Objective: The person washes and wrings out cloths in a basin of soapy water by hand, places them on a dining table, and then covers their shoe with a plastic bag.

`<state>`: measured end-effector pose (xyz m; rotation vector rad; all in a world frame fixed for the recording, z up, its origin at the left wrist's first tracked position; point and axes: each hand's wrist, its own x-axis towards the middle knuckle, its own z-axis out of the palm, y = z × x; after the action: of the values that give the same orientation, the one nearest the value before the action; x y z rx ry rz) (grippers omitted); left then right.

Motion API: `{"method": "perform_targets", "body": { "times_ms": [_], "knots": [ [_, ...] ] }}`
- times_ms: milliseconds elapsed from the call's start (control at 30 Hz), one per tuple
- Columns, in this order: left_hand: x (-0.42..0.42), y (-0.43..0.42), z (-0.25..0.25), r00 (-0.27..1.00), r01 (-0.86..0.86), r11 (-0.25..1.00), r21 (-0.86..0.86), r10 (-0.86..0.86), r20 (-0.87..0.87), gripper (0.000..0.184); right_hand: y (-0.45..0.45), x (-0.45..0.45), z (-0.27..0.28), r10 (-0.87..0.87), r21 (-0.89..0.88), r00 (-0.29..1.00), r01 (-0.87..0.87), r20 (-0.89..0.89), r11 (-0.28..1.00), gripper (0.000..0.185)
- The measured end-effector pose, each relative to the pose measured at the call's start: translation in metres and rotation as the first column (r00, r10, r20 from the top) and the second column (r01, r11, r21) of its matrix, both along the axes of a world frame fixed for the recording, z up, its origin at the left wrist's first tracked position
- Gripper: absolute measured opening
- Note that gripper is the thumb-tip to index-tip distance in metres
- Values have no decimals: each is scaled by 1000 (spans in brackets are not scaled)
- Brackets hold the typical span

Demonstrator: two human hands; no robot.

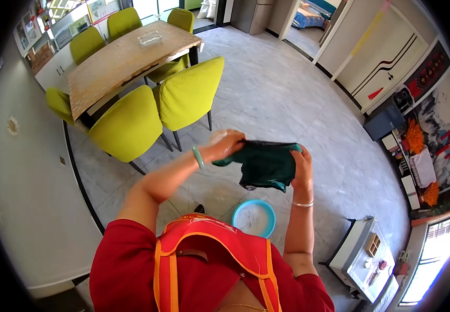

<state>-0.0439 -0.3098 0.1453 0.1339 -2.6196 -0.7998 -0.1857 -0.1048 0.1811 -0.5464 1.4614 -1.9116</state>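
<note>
A dark green piece of cloth [268, 165], perhaps a small garment, is stretched between my two hands in front of me. My left hand [226, 145], with a pale green bangle at the wrist, is closed on its left upper edge. The right upper corner is pinched in my right hand [302, 166], which has a silver bangle below it. The cloth hangs down with an uneven lower edge. Below, on the floor near my body, stands a light blue basin [273, 211] with whitish, cloudy liquid in it.
A wooden dining table [115, 60] with several lime-green chairs [127, 125] stands at upper left. Grey tiles [266, 93] cover the floor. A low glass-topped table [362, 255] is at lower right, and a cabinet [383, 122] lines the right wall.
</note>
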Motion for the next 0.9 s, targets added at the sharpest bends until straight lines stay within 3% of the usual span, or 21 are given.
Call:
{"method": "perform_targets", "body": {
  "times_ms": [100,133,167,200,233,267,300,333,400,433,500,533,567,600,633,700,767,800,833,867,900],
  "knots": [
    [-2,-38,31,958,-124,992,0,119,-260,13,-33,-4,22,36,-4,996,-36,82,999,14],
    [-5,-52,33,956,-127,992,-9,120,-269,13,-44,-13,12,63,21,993,-65,97,998,15],
    [-7,-66,27,978,-169,985,-42,162,-130,15,-54,-31,-5,64,13,993,-65,98,998,15],
    [-8,-77,17,979,-201,977,-76,203,19,18,-59,-52,-25,135,303,891,3,-434,953,14],
    [-7,-83,9,972,-89,995,-46,97,213,23,-68,-53,-19,326,488,515,215,-793,846,14],
    [-10,-95,4,969,-60,995,-76,77,236,26,-68,-57,-9,263,498,763,87,-590,863,13],
    [-17,-103,16,965,-32,993,-110,59,254,29,-72,-58,10,263,492,752,93,-605,866,13],
    [-29,-112,33,968,-28,991,-128,59,244,29,-77,-58,22,174,352,809,43,-562,935,12],
    [-53,-112,49,949,-173,973,-152,123,-291,20,-84,-72,28,79,169,916,-13,-393,986,12],
    [-63,-113,41,952,-169,974,-149,123,-280,20,-92,-81,28,65,106,977,-44,-203,993,13],
    [-84,-121,7,979,14,992,-129,-39,-198,15,-113,-126,-20,274,396,909,-137,-313,908,14],
    [-91,-134,-25,981,121,925,-359,-56,185,11,-119,-146,-40,322,487,760,-9,-565,873,14],
    [-102,-139,-25,983,108,922,-371,-44,178,11,-125,-166,-50,382,523,526,145,-760,840,15],
    [-119,-147,-22,997,9,925,-379,23,78,10,-136,-168,-31,256,445,684,111,-683,889,15],
    [-134,-152,-13,996,-85,922,-376,85,-18,9,-150,-181,-26,254,431,673,107,-695,896,15],
    [-179,-156,4,981,-177,936,-304,191,17,9,-171,-207,-22,-38,175,842,156,-539,972,13],
    [-219,-161,18,867,-465,883,64,469,-167,10,-181,-208,28,-54,115,872,126,-486,985,11],
    [-237,-172,5,712,-453,884,116,437,-549,11,-187,-205,49,35,128,905,22,-424,992,12],
    [-253,-167,1,551,-485,746,456,666,-503,13,-194,-202,64,124,135,927,-81,-354,988,14],
    [-267,-162,-7,514,-328,594,735,764,-389,14,-199,-199,74,240,126,878,-206,-415,971,17],
    [-274,-157,-13,589,-118,398,910,766,-259,14,-204,-195,75,346,126,808,-327,-476,937,21]
  ]
}}
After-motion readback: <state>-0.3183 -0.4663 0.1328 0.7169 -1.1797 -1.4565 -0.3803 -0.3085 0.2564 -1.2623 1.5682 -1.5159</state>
